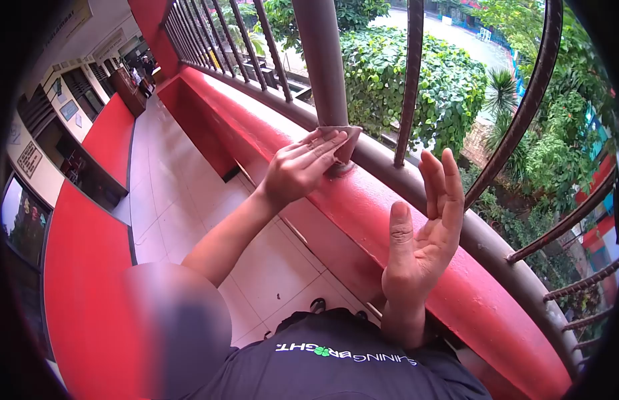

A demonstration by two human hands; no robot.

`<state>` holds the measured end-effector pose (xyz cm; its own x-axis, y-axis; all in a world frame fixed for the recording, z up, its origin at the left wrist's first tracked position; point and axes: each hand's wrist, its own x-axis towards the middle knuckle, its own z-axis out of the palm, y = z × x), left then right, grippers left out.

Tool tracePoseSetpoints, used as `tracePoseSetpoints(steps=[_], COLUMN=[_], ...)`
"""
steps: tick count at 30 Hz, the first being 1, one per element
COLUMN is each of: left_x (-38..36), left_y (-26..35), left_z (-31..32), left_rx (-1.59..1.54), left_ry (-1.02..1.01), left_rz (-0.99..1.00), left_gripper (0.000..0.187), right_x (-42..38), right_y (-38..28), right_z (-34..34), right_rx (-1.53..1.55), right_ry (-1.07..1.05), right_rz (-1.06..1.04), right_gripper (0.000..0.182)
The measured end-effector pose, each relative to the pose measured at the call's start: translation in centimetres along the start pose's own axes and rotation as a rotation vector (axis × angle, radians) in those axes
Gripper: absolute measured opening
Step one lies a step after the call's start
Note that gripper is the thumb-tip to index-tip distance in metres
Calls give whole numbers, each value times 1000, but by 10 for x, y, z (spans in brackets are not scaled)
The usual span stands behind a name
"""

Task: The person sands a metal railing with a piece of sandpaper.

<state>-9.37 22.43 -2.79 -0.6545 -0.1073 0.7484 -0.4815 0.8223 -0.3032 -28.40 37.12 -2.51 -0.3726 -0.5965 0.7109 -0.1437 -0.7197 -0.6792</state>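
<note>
My left hand (pixel 301 167) presses a brownish piece of sandpaper (pixel 347 143) against the lower part of a thick brown metal post (pixel 323 60). Its fingers lie straight across the sheet, and a stiff corner sticks out on the post's right side. The post's foot stands on a red painted ledge (pixel 343 193), just below that hand. My right hand (pixel 426 233) is raised over the ledge with nothing in it, thumb apart from the fingers and palm partly turned toward me. It is close to the brown railing bars but apart from the sandpaper.
A brown lower rail (pixel 496 257) with several upright bars (pixel 411 80) runs along the ledge. Green bushes (pixel 416 73) grow beyond it. On the left, a tiled corridor (pixel 189 213) passes red and white walls (pixel 83 280), with people (pixel 146 73) far down it.
</note>
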Motion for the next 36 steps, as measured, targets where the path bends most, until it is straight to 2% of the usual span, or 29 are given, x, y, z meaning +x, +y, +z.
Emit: tracePoseSetpoints(steps=[3, 4, 5, 7, 9, 11, 13, 15, 16, 17, 18, 19, 20, 21, 23, 24, 25, 26, 27, 29, 31, 32, 35, 36], left_x=[6, 12, 17, 34, 75, 141, 193, 242, 237, 216, 194, 156, 124, 119, 160, 196, 225, 266, 282, 285, 245, 239, 290, 312], left_y=[44, 36, 19, -28, -55, -91, -111, -99, -117, -130, -108, -85, -78, -67, -87, -96, -110, -131, -136, -104, -103, -100, -116, -112], left_z=[0, -4, -10, -32, -60, -107, -148, -178, -182, -166, -145, -115, -93, -94, -114, -132, -156, -173, -191, -186, -152, -151, -195, -210], left_rx=[-12, -32, 58, 243, 344, 565, 736, 631, 890, 722, 553, 578, 393, 379, 407, 536, 609, 582, 677, 948, 758, 691, 884, 1094], left_ry=[-47, -44, -69, -82, -35, 132, 91, 125, -41, -115, -180, -206, -278, -327, -242, -143, -189, -31, -91, -308, -286, -254, -322, -374], left_rz=[110, 143, 90, 227, 289, 348, 321, 325, 91, 246, 402, 476, 588, 627, 582, 576, 366, 478, 138, 214, 626, 680, 619, 341], left_gripper=[31, 32, 34, 37, 40, 42, 42, 37, 40, 36, 33, 26, 23, 21, 22, 25, 32, 32, 35, 34, 35, 32, 29, 27], right_x=[0, 0, 0, 0, 1, 1, 0, 1, 2, 1, 2, 2, -1, -3, 3, 3, 2, 2, 3, 3, 1, 0, 2, 1], right_y=[4, 3, 0, -5, -7, -8, -6, -8, -8, -8, -9, -9, -8, -8, -8, -7, -7, -8, -8, -9, -9, -8, -7, -7], right_z=[2, 1, 2, 2, 0, 0, 0, -1, -1, -1, -2, -3, -5, -5, -4, -4, -4, -4, -5, -6, -7, -6, -6, -6], right_rx=[-48, -54, -41, -13, -4, -14, -22, -45, -25, -21, -38, -54, -48, -89, -118, -122, -130, -112, -108, -88, -96, -104, -114, -117], right_ry=[-15, -13, -7, -24, -19, -43, -14, -31, -19, -19, -33, -44, -39, -65, -68, -63, -65, -61, -59, -62, -67, -75, -80, -86], right_rz=[-35, -39, -53, 15, 0, 24, -18, 15, 6, 7, 17, 30, 33, 44, 11, 19, 32, 41, 30, 43, 46, 51, 37, 37], right_gripper=[71, 71, 71, 67, 67, 67, 71, 71, 72, 72, 73, 73, 73, 73, 73, 74, 74, 75, 75, 75, 75, 75, 75, 75])
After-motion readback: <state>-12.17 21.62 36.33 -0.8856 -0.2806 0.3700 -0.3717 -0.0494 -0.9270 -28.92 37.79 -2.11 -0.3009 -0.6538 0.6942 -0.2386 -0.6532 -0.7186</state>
